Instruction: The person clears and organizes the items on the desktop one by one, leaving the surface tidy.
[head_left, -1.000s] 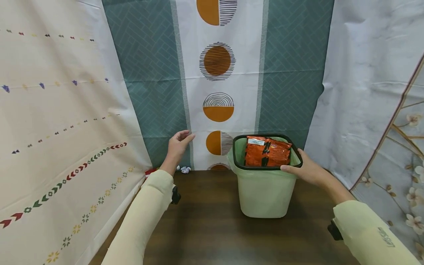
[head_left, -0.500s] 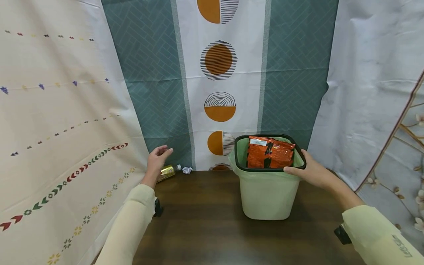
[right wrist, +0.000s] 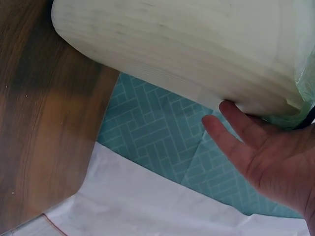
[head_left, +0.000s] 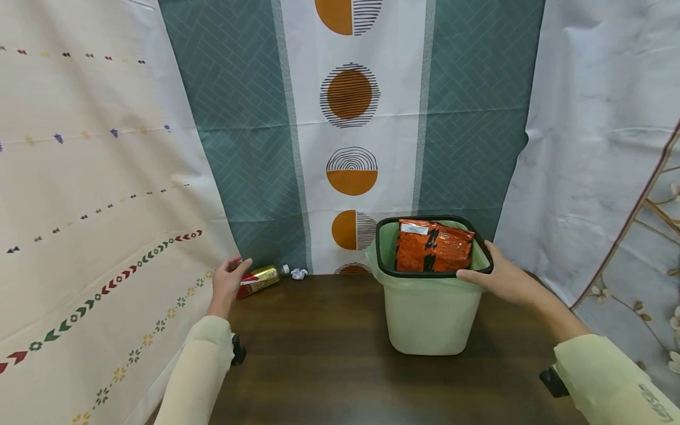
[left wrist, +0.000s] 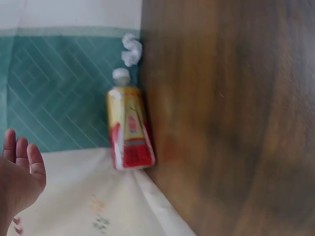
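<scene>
Left hand (head_left: 227,284): bare, holding nothing, fingers loosely parted; near the bottle's base (the left wrist view shows a gap).
Bottle (head_left: 260,279): on its side, gold and red wrap, white cap; tabletop's back left corner.
Wad (head_left: 299,274): white, crumpled, just beyond the cap, at the back edge.
Right hand (head_left: 496,270): grips the rim, thumb over it.
Bin (head_left: 431,319): pale green, tapered, round-cornered; towards the tabletop's back right corner.
Liner (head_left: 390,248): thin, green, wrinkled.
Packet (head_left: 432,248): glossy orange-red, creased, inside.
Tabletop (head_left: 319,360): dark wood grain.
</scene>
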Action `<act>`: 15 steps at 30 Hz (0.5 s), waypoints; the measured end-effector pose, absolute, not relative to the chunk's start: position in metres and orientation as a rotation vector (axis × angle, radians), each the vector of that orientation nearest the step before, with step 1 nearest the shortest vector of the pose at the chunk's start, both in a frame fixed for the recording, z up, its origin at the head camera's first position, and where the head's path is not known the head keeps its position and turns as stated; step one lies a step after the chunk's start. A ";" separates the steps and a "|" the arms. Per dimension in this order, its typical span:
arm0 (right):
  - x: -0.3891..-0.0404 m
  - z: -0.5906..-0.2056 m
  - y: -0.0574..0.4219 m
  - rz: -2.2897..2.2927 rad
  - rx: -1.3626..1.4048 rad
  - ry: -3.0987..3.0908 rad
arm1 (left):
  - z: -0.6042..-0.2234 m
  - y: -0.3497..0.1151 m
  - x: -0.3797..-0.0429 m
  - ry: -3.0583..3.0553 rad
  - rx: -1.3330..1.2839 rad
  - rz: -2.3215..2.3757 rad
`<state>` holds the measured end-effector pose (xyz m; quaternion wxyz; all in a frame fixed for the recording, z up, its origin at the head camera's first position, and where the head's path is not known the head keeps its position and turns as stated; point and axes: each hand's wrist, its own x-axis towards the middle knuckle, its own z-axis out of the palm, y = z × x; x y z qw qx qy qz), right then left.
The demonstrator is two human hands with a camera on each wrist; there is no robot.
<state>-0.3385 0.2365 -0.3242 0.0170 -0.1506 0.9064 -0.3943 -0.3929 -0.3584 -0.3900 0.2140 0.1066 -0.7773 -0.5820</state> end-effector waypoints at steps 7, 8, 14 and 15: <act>-0.339 -0.325 0.236 -1.196 -0.455 2.842 | -0.416 -0.375 -0.392 -2.141 0.358 -1.566; -0.339 -0.325 0.236 -1.190 -0.454 2.845 | -0.420 -0.376 -0.393 -2.131 0.372 -1.564; -0.340 -0.325 0.238 -1.200 -0.481 2.858 | -0.439 -0.385 -0.399 -2.077 0.468 -1.600; -0.339 -0.325 0.237 -1.209 -0.493 2.859 | -0.441 -0.387 -0.400 -2.067 0.484 -1.603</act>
